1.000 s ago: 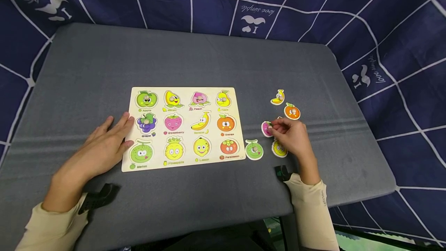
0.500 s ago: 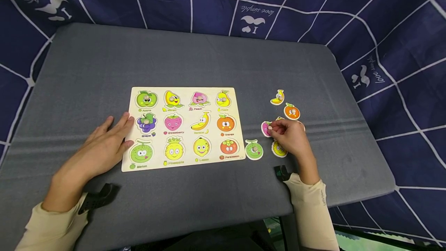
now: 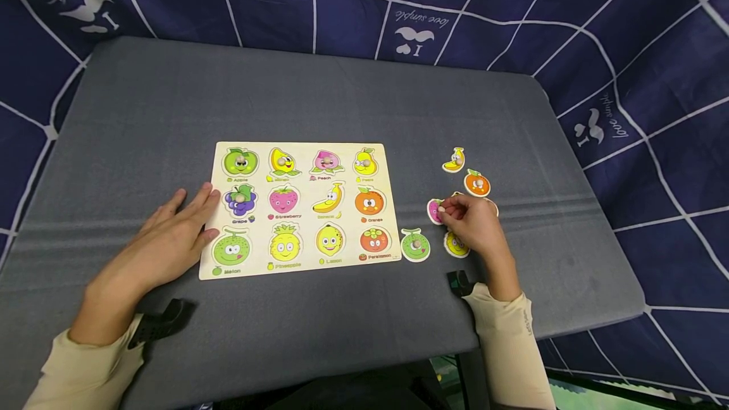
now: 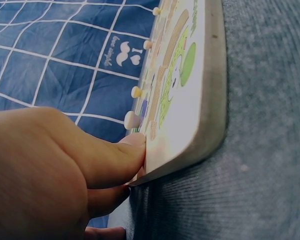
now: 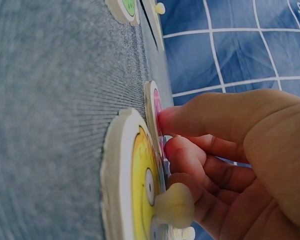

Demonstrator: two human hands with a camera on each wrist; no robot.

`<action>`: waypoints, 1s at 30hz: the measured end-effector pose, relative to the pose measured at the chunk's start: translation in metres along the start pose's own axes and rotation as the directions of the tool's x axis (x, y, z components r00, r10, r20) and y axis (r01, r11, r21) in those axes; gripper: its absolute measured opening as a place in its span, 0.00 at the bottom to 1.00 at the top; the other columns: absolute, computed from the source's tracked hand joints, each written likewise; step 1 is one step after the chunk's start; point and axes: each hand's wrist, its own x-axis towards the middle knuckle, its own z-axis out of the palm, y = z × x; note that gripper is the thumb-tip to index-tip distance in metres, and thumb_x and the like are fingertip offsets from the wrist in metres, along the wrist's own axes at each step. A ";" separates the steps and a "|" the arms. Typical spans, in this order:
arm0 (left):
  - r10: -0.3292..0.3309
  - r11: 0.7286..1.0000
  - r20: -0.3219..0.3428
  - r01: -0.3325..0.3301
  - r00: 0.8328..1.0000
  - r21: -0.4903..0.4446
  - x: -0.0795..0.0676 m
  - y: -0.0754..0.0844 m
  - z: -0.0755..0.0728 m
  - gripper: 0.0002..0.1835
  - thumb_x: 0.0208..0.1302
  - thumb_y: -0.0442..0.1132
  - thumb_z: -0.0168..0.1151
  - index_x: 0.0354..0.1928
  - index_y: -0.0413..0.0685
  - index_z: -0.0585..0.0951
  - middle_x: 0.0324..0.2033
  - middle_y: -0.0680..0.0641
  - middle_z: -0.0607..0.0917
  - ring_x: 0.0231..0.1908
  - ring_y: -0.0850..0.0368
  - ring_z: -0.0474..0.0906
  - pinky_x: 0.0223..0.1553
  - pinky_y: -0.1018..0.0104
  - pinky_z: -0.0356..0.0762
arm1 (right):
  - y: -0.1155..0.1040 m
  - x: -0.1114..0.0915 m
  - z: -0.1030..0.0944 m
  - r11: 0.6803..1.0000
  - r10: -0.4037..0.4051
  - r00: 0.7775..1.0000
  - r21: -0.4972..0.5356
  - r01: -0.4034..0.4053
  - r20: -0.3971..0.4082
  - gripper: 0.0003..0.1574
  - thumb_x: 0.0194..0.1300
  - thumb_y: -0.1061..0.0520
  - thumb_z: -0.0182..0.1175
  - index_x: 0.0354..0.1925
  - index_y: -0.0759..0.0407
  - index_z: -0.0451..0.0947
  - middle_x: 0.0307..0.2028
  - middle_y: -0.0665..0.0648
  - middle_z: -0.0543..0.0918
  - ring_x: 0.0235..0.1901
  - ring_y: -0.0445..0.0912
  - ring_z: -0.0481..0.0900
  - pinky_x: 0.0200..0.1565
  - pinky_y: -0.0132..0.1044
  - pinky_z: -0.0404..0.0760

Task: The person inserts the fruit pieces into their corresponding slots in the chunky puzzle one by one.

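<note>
- Pink fruit piece [image 3: 434,211]: on the tabletop [image 3: 319,100], right of the puzzle board [image 3: 259,245], far and slightly left of a yellow face piece [image 3: 457,244].
- Handling, as judged: light, stiff, thin wood or similar; smooth printed face, little risk of breakage. Best taken by a knob, such as the one on the yellow piece, or by the rim.
- Right hand [image 3: 478,223]: thumb and fingers drawn together, apparently pinching the pink piece.
- Left hand [image 3: 171,233]: fingers extended and spread, thumb touching the board's left edge; nothing gripped.
- Hidden: pink piece's knob, if any, and much of its face; pieces behind the right hand show only slivers.
- Cut off: yellow piece, lower edge of right wrist view.
</note>
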 end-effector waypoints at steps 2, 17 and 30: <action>-0.001 1.000 -0.001 0.001 1.000 -0.002 0.000 0.001 0.000 0.36 0.74 0.39 0.55 0.75 0.32 0.51 0.75 0.31 0.47 0.70 0.20 0.39 0.61 0.23 0.40 | -0.001 0.000 0.000 1.000 0.002 1.000 -0.004 -0.002 0.005 0.05 0.58 0.65 0.68 0.30 0.69 0.83 0.21 0.54 0.82 0.20 0.38 0.74 0.22 0.24 0.70; 0.005 1.000 -0.014 -0.005 1.000 -0.006 -0.001 0.001 0.001 0.36 0.73 0.37 0.55 0.75 0.32 0.52 0.74 0.31 0.48 0.70 0.20 0.39 0.63 0.24 0.39 | -0.011 0.003 -0.001 0.999 -0.016 1.000 -0.038 0.016 -0.013 0.05 0.58 0.63 0.69 0.31 0.66 0.84 0.21 0.53 0.82 0.21 0.38 0.74 0.24 0.24 0.69; 0.007 1.000 -0.012 -0.008 1.000 -0.008 0.000 -0.001 0.001 0.36 0.74 0.38 0.55 0.75 0.32 0.51 0.74 0.31 0.48 0.70 0.20 0.39 0.62 0.24 0.40 | -0.020 0.007 0.002 0.996 -0.089 0.996 -0.016 0.089 -0.019 0.05 0.57 0.64 0.71 0.31 0.67 0.85 0.22 0.54 0.82 0.22 0.41 0.77 0.25 0.26 0.73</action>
